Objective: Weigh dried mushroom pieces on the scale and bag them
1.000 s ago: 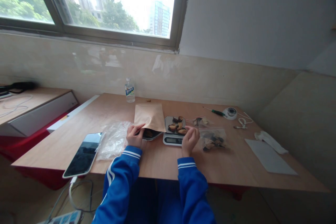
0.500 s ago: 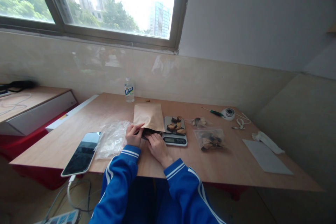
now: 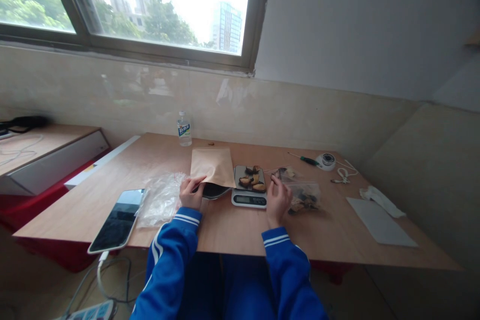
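Note:
My left hand (image 3: 191, 193) grips the near edge of a brown paper pouch (image 3: 212, 166) and holds its mouth open; the inside looks dark. A small digital scale (image 3: 250, 187) stands just right of the pouch with several dark dried pieces (image 3: 252, 179) on its pan. My right hand (image 3: 278, 201) rests right of the scale, fingers curled, touching a clear plastic bag of dried pieces (image 3: 304, 197). Whether it holds a piece I cannot make out. A second small clear bag (image 3: 284, 173) lies behind it.
A crumpled clear plastic bag (image 3: 162, 199) and a phone (image 3: 117, 219) on a cable lie at the left. A water bottle (image 3: 184, 129) stands at the back. A screwdriver (image 3: 304, 160), tape roll (image 3: 327, 160), white cord and grey sheet (image 3: 380, 221) lie right.
My right hand went from the scale to the pouch mouth, then back right to the clear bag of pieces. My left hand stayed on the pouch.

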A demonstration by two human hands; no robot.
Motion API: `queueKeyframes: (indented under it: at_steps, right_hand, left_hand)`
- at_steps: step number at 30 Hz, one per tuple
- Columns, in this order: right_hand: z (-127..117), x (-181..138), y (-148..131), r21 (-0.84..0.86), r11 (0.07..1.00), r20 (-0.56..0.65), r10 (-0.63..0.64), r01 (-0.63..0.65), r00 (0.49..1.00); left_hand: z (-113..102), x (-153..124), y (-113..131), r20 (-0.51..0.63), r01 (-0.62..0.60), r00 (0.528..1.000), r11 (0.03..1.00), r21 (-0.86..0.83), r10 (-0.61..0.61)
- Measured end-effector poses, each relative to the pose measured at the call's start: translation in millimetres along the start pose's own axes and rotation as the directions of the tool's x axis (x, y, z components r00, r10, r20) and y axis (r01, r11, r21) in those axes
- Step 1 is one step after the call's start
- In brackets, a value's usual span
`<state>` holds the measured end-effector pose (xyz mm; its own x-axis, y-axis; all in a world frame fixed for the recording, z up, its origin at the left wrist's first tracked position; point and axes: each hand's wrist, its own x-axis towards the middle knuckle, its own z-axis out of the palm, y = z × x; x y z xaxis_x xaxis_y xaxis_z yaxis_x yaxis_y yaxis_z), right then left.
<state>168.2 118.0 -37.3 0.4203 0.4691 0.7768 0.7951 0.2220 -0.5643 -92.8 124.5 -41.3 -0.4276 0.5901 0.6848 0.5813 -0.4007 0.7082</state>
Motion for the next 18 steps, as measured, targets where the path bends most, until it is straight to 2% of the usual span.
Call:
queueKeyframes:
  at_steps: [4,9,11,13,16,18]
  right_hand:
    - [5.7,8.5,23.6,0.143,0.983,0.212,0.087,-0.119,0.974]
    - [12.6,2.2,23.4,0.323,0.919,0.452,0.061,-0.227,0.89]
    - [11.4,1.7,21.4,0.33,0.913,0.456,0.069,-0.24,0.887]
    - [8.0,3.0,20.0,0.316,0.924,0.405,0.074,-0.216,0.911]
    - [0.1,5.0,15.6,0.271,0.954,0.286,0.048,-0.129,0.957]
    - [-5.6,3.0,7.5,0.241,0.97,0.203,-0.015,-0.035,0.979]
  left_hand:
    - [-0.3,-0.5,0.5,0.005,0.001,1.0,1.0,0.005,-0.001]
    - [-0.2,-0.6,-1.9,-0.002,-0.011,1.0,1.0,0.006,0.011]
    - [0.0,-0.5,-2.7,-0.001,-0.008,1.0,1.0,0.014,0.008]
    - [0.2,-0.5,-2.8,0.001,-0.003,1.0,1.0,0.022,0.003]
    - [0.6,-0.5,-2.5,-0.004,-0.008,1.0,1.0,0.02,0.008]
    - [0.9,-0.5,-2.4,-0.013,-0.021,1.0,1.0,0.014,0.022]
